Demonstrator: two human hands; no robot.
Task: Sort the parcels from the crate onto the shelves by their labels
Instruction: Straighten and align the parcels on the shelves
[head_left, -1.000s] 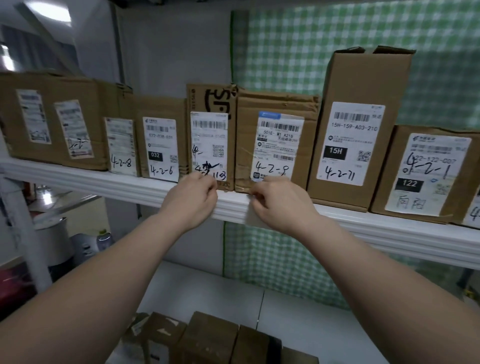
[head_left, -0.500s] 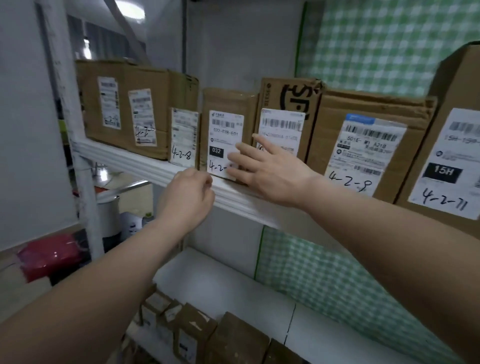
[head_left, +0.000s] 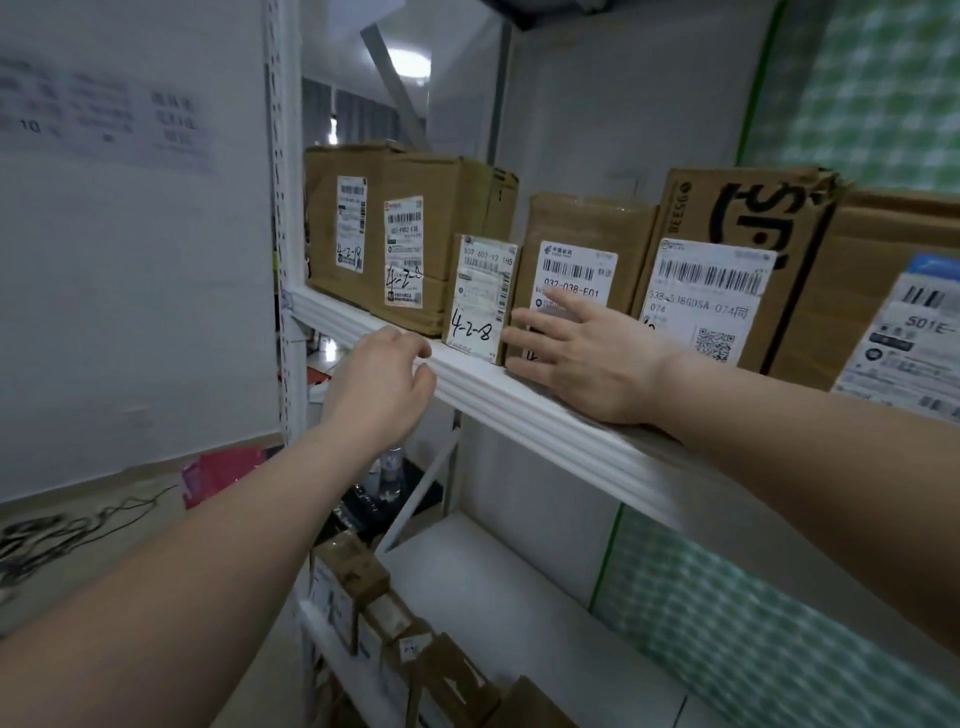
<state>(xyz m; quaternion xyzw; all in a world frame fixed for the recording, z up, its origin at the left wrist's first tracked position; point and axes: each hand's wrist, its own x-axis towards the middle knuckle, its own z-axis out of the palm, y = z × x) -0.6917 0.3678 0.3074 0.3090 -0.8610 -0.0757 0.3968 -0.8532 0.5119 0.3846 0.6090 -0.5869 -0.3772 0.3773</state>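
Cardboard parcels with white labels stand in a row on the upper white shelf (head_left: 524, 410). A small parcel marked 4-2-8 (head_left: 480, 299) stands beside a taller parcel labelled 032-038 (head_left: 584, 234). My right hand (head_left: 587, 356) lies flat with straight fingers against the front of the 032-038 parcel, hiding its lower label. My left hand (head_left: 382, 387), fingers loosely curled and holding nothing, hovers at the shelf's front edge just left of the 4-2-8 parcel. Two large boxes (head_left: 405, 228) stand at the shelf's left end.
A printed box (head_left: 727, 249) and another parcel (head_left: 904, 312) stand to the right. Several small boxes (head_left: 363, 587) sit on the lower shelf (head_left: 519, 597). A white upright post (head_left: 283, 234) bounds the rack on the left. Cables and a red bag (head_left: 218, 475) lie on the floor.
The view has swung left along the shelf. My right hand slid left to the 032-038 parcel's front; my left hand moved left along the shelf edge, fingers loosening.
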